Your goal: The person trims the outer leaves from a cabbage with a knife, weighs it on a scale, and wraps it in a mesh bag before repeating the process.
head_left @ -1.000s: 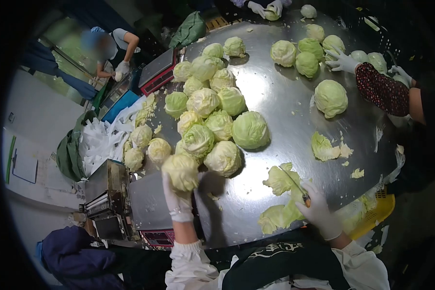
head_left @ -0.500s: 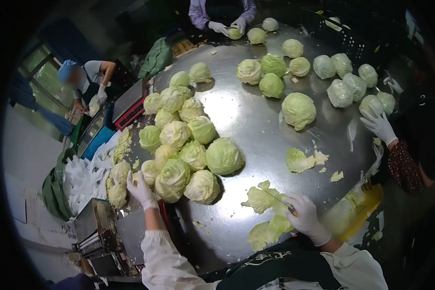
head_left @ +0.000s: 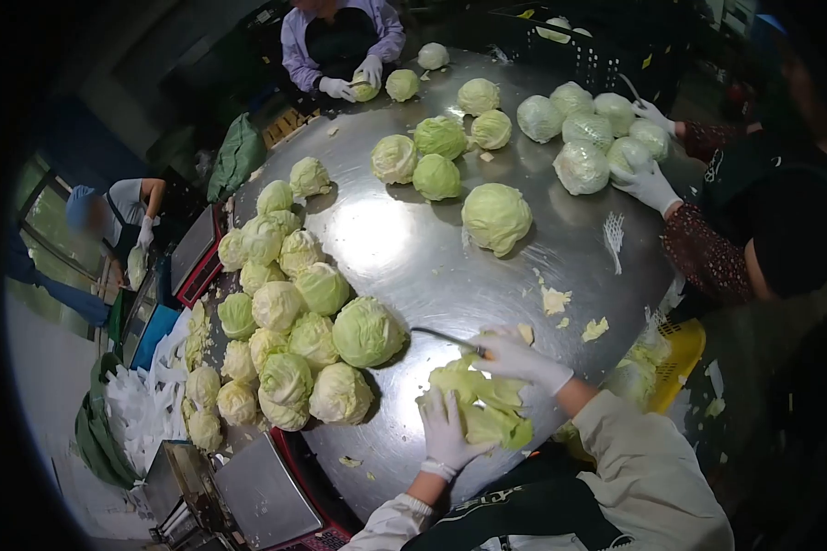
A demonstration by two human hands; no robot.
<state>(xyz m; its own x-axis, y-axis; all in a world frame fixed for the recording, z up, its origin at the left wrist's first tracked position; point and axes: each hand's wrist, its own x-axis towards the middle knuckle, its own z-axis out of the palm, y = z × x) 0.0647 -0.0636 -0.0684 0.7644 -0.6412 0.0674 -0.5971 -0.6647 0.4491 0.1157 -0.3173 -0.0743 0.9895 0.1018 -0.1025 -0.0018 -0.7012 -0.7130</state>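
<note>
Loose green cabbage leaves point(head_left: 478, 395) lie bunched near the table's front edge, between my two gloved hands. My left hand point(head_left: 446, 433) grips their left side, with the fingers over them and the thumb lower down. My right hand point(head_left: 522, 358) is closed round the handle of a knife point(head_left: 446, 337) and lies along the leaves' upper right side. The knife's dark, slightly curved blade points left, toward a large cabbage point(head_left: 369, 331) at the edge of a pile. Some of my right fingers are hidden by the hand itself.
A cabbage pile point(head_left: 278, 306) covers the table's left, beside scales point(head_left: 265, 491). Wrapped cabbages point(head_left: 582, 167) stand back right, where a co-worker's gloved hand point(head_left: 648, 186) touches one. Another co-worker handles a cabbage at the back. A yellow basket point(head_left: 680, 365) stands by the right edge.
My left hand has moved right from the cabbage pile onto the loose leaves. My right hand has shifted up and left with the knife. The leaves are now bunched together, and the view has turned.
</note>
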